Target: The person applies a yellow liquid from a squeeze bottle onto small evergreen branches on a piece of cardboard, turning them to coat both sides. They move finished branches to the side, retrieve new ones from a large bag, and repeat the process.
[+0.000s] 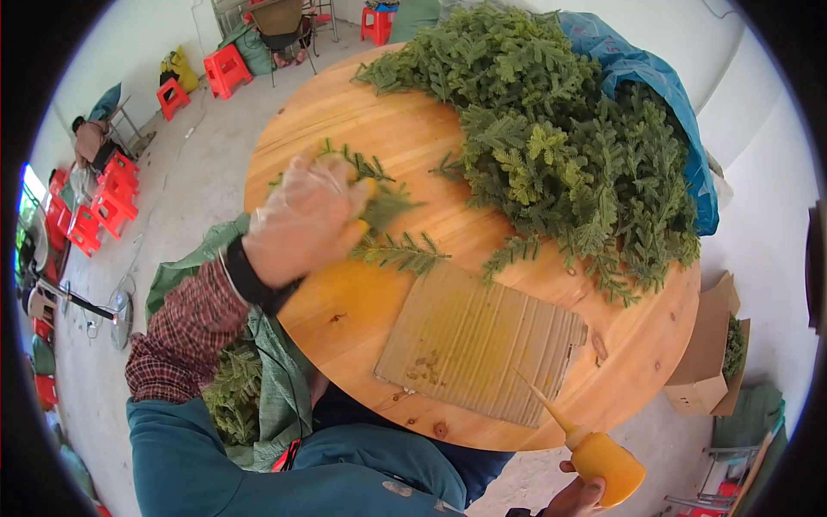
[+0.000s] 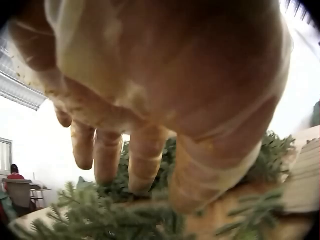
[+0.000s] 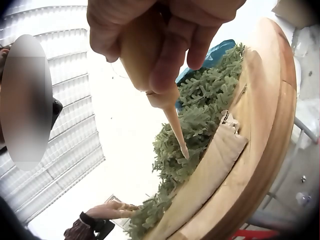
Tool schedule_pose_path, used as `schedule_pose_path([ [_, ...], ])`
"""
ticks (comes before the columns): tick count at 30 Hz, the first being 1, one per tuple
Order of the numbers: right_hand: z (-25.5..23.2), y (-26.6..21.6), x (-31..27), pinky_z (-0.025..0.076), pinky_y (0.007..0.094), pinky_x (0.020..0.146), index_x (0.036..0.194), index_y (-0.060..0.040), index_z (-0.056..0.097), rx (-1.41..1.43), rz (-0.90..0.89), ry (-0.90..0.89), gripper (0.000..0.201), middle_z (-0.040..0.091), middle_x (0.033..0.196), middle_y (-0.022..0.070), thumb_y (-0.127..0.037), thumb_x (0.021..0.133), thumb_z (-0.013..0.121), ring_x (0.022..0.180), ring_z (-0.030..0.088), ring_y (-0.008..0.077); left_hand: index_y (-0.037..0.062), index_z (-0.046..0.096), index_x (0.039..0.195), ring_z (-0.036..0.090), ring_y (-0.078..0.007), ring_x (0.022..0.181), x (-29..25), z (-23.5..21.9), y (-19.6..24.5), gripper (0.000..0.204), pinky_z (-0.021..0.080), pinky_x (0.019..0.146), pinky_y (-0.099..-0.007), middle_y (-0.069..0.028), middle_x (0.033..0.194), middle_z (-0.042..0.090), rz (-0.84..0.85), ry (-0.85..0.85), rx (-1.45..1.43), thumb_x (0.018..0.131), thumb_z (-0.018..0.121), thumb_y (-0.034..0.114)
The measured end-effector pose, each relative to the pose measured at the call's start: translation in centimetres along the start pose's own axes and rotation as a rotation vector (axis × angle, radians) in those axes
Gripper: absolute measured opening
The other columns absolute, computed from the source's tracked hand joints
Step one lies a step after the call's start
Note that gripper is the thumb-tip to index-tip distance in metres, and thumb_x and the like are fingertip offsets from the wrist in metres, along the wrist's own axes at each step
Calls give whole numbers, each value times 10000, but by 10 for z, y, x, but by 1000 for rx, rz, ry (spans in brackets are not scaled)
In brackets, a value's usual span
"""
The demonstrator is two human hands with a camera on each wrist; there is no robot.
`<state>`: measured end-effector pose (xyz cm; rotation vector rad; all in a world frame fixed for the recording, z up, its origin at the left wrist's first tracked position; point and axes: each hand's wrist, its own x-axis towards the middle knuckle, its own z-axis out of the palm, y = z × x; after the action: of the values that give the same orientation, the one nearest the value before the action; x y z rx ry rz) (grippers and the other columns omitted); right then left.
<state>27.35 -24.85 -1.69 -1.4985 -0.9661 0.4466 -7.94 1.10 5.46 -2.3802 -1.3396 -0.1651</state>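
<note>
The left hand (image 1: 306,215), in a clear plastic glove and blurred, is over green sprigs (image 1: 401,252) at the table's left. Its fingers (image 2: 145,160) point down, fairly straight and spread, just above or touching a sprig (image 2: 100,215); contact is unclear. A yellow squeeze bottle (image 1: 607,467) with a long thin nozzle is in the right hand (image 1: 579,498) at the table's near edge. In the right wrist view that hand (image 3: 175,30) curls its fingers round the bottle (image 3: 142,50), nozzle pointing down. Stained cardboard (image 1: 482,336) lies flat between the hands.
A large heap of green sprigs (image 1: 551,129) with a blue plastic bag (image 1: 689,146) covers the far right of the round wooden table (image 1: 345,112). A green sack (image 1: 280,388) of sprigs stands at the near left. An open carton (image 1: 702,370) is right of the table.
</note>
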Motion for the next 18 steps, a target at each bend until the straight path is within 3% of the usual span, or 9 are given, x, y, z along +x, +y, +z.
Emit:
schedule_pose_path([
  [4,-2,19,5,450,420,968,1355,51,414,0,87,-26,810,592,1228,244,-613,910,545,1082,607,293,31,631,1069,574,-336,1008,14,12,-42,358,410,967,-524,-179,998,602,-26,-15,123,833,610,299],
  [7,0,30,10,519,374,714,1294,32,437,43,-29,39,772,606,1071,196,-582,871,639,789,634,298,31,627,996,596,-350,942,52,8,-50,310,450,851,-484,-185,948,615,5,94,-172,829,604,291],
  [9,0,31,10,516,369,694,1277,31,442,38,-38,40,753,608,1063,197,-574,874,640,772,629,292,20,619,914,608,-345,875,83,26,-48,302,459,775,-453,-172,863,612,58,108,-298,811,609,304],
  [11,2,30,11,511,359,653,1243,29,450,28,-55,50,716,611,1048,201,-558,880,641,740,621,280,12,625,854,611,-355,801,114,45,-39,302,472,725,-464,-169,799,614,98,1,-437,789,611,307],
  [13,9,22,12,510,360,658,1233,30,453,34,-68,76,705,615,1032,200,-553,883,639,730,617,274,17,650,1030,633,-365,907,144,67,-31,393,488,788,-464,-189,942,664,33,-285,-215,818,637,347],
  [14,13,17,12,508,362,662,1223,32,456,38,-74,101,694,619,1016,200,-548,887,637,721,614,269,17,650,1030,633,-365,907,154,74,-25,393,488,788,-464,-189,942,664,35,-277,-214,818,637,347],
  [16,14,13,15,507,364,666,1212,33,458,44,-80,135,683,622,1001,199,-543,890,635,711,610,264,2,639,1053,635,-373,924,170,88,-18,428,488,800,-465,-198,963,670,-20,-437,-246,827,637,365],
  [18,13,13,17,506,368,684,1223,34,453,43,-59,125,685,625,979,196,-539,894,632,713,612,264,7,637,1062,636,-372,926,179,107,-16,435,488,804,-463,-199,966,671,-36,-405,-269,832,638,377],
])
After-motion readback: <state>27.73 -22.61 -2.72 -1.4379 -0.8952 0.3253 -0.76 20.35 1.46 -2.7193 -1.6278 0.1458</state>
